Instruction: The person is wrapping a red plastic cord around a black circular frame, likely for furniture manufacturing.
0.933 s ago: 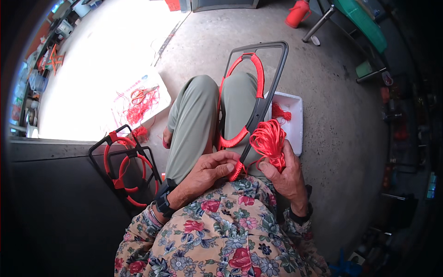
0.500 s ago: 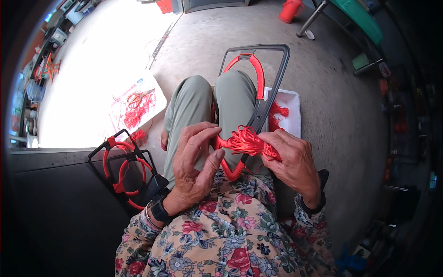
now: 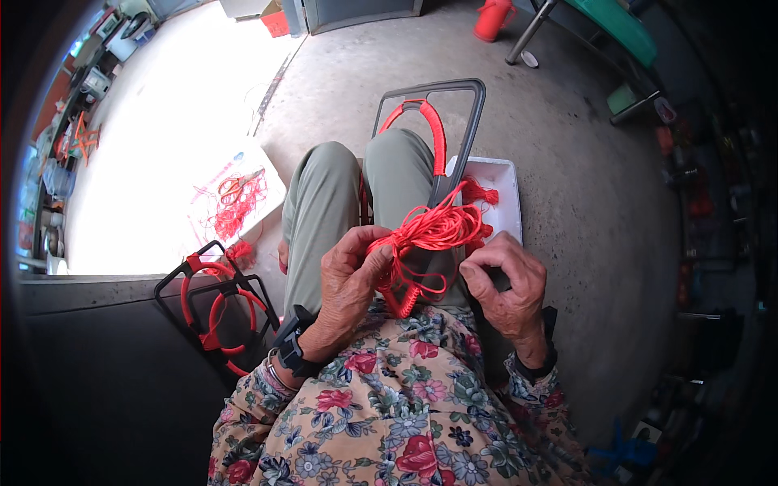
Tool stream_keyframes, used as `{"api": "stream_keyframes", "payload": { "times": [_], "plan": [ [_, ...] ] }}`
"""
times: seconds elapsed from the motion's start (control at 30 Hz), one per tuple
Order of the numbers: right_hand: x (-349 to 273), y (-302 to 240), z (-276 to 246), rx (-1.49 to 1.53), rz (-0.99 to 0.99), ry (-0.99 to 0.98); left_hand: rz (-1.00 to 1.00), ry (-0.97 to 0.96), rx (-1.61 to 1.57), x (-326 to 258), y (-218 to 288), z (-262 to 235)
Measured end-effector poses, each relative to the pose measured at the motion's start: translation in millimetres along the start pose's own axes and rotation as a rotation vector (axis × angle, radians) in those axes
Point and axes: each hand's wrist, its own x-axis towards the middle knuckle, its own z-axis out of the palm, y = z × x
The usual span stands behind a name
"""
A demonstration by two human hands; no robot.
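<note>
A looped bundle of red cord is pinched between the thumb and fingers of my left hand, its loops fanning out to the right above my lap. My right hand is just right of the bundle and apart from it. Its thumb and index finger are curled together; whether a strand lies between them I cannot make out. Beneath the cord, a black frame with a red-wrapped ring leans across my thighs. The bundle and my hands hide part of it.
A white tray with more red cord stands beyond my right hand. At the left, a pale board bears scissors and loose red strands. Two more black frames with red rings rest nearer. A red jug stands far off.
The bundle has passed from my right hand to my left, its loops now spread wider. My right hand has drawn back, fingers curled. The view has shifted slightly.
</note>
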Motion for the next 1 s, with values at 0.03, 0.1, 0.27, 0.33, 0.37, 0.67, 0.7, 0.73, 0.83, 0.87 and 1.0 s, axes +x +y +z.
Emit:
{"api": "stream_keyframes", "payload": {
  "times": [0.03, 0.1, 0.27, 0.33, 0.37, 0.67, 0.7, 0.73, 0.83, 0.87, 1.0],
  "plan": [
    [-9.6, 1.9, 3.2, 0.044, 0.106, -0.076, -0.074, 0.042, -0.076, -1.0, -5.9, -0.6],
    [-23.1, 9.9, 18.3, 0.115, 0.212, -0.139, -0.095, 0.019, -0.112, 0.0, -13.2, -1.5],
    [-38.1, 26.6, 43.6, 0.202, 0.404, -0.161, -0.059, 0.052, -0.054, 1.8, -26.4, -4.6],
    [-41.6, 35.7, 49.4, 0.233, 0.430, -0.107, -0.019, 0.132, -0.077, 3.0, -23.2, -7.8],
    [-44.7, 41.0, 52.4, 0.262, 0.458, -0.055, 0.020, 0.211, -0.103, 3.4, -20.6, -7.3],
    [-38.9, 39.6, 58.4, 0.138, 0.223, -0.083, -0.102, -0.053, 0.111, -10.6, -25.3, -3.0],
    [-40.9, 41.2, 61.2, 0.186, 0.230, -0.055, -0.099, -0.051, 0.113, -10.6, -26.2, -2.6],
    [-45.5, 43.8, 63.5, 0.221, 0.274, -0.035, -0.082, -0.074, 0.114, -10.6, -28.5, -2.6],
    [-49.3, 47.9, 63.2, 0.325, 0.230, -0.024, -0.080, -0.115, 0.135, -10.2, -34.2, -7.2],
    [-51.6, 48.9, 61.6, 0.300, 0.187, -0.021, -0.171, -0.145, 0.102, -8.6, -31.9, -6.4],
    [-56.4, 49.5, 63.0, 0.076, 0.078, -0.049, -0.300, -0.308, 0.131, -4.4, -25.2, -7.7]
  ]
}}
